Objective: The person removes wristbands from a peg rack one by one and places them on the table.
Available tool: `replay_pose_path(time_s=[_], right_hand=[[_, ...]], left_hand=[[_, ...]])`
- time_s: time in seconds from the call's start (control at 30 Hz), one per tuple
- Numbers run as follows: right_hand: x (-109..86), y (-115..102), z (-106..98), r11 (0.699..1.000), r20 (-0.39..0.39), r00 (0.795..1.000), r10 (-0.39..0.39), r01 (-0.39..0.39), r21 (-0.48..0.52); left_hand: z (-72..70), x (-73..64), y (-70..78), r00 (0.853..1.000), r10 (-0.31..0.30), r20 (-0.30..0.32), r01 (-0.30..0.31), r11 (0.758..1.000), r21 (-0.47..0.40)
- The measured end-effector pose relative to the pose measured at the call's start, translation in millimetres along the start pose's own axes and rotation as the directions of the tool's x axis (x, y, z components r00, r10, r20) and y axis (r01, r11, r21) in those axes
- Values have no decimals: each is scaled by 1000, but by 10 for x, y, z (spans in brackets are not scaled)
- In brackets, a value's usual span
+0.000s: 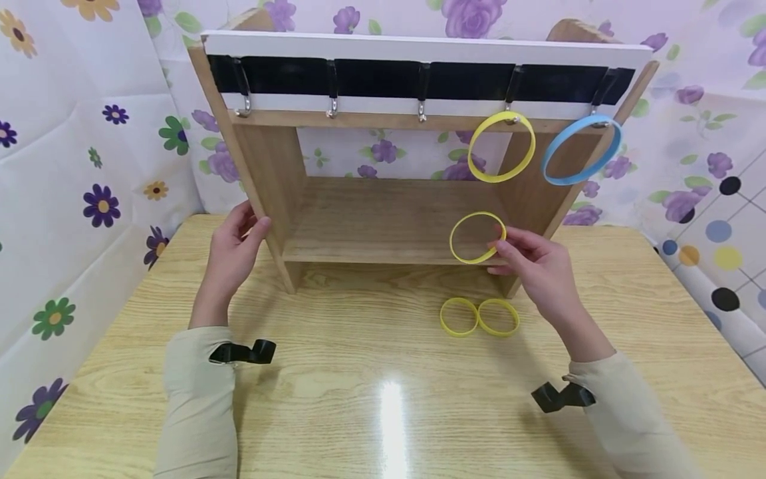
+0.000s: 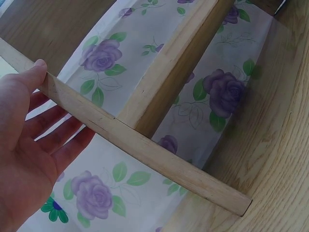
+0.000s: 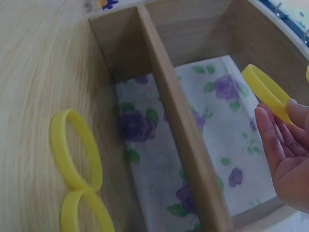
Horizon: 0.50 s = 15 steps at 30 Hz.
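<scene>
A yellow ring [image 1: 456, 254] is pinched between the thumb and fingers of my right hand [image 1: 547, 269], in front of the wooden shelf's lower board. The right wrist view shows this ring [image 3: 266, 90] tilted above the hand [image 3: 292, 159]. My left hand [image 1: 230, 249] holds the left side panel of the wooden shelf [image 1: 389, 223]; in the left wrist view its thumb [image 2: 36, 72] lies on the panel's edge, the fingers along the outer side. A larger yellow ring [image 1: 479, 171] and a blue ring [image 1: 552, 150] hang from the two rightmost hooks.
Two yellow rings [image 1: 443, 322] lie touching on the wooden table [image 1: 335, 399], below the shelf's right part. Three hooks [image 1: 332, 108] toward the left of the black-and-white rail [image 1: 383, 46] carry no ring. Flower-printed cloth [image 1: 383, 150] stands behind the shelf.
</scene>
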State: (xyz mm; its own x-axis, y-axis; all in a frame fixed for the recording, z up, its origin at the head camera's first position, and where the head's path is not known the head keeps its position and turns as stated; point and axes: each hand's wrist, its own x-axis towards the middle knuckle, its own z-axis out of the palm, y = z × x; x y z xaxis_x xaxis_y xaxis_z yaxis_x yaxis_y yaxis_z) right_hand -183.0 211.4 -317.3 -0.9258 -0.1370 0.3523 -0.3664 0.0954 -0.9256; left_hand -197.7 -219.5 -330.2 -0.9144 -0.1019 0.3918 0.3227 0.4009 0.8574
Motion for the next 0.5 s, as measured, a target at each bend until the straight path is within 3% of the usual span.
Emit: replay_pose_path(time_s=[0.27,0.5], right_hand=[[-77,131,-204,995,8,1000,16,-15,-103],[-152,247,-380,971,1,999,38,-37,-237]], left_hand=[[2,-5,-4,1000,-3,0,3,1000,5],[2,-2,-5,1000,-2,-4,2,1000,1]])
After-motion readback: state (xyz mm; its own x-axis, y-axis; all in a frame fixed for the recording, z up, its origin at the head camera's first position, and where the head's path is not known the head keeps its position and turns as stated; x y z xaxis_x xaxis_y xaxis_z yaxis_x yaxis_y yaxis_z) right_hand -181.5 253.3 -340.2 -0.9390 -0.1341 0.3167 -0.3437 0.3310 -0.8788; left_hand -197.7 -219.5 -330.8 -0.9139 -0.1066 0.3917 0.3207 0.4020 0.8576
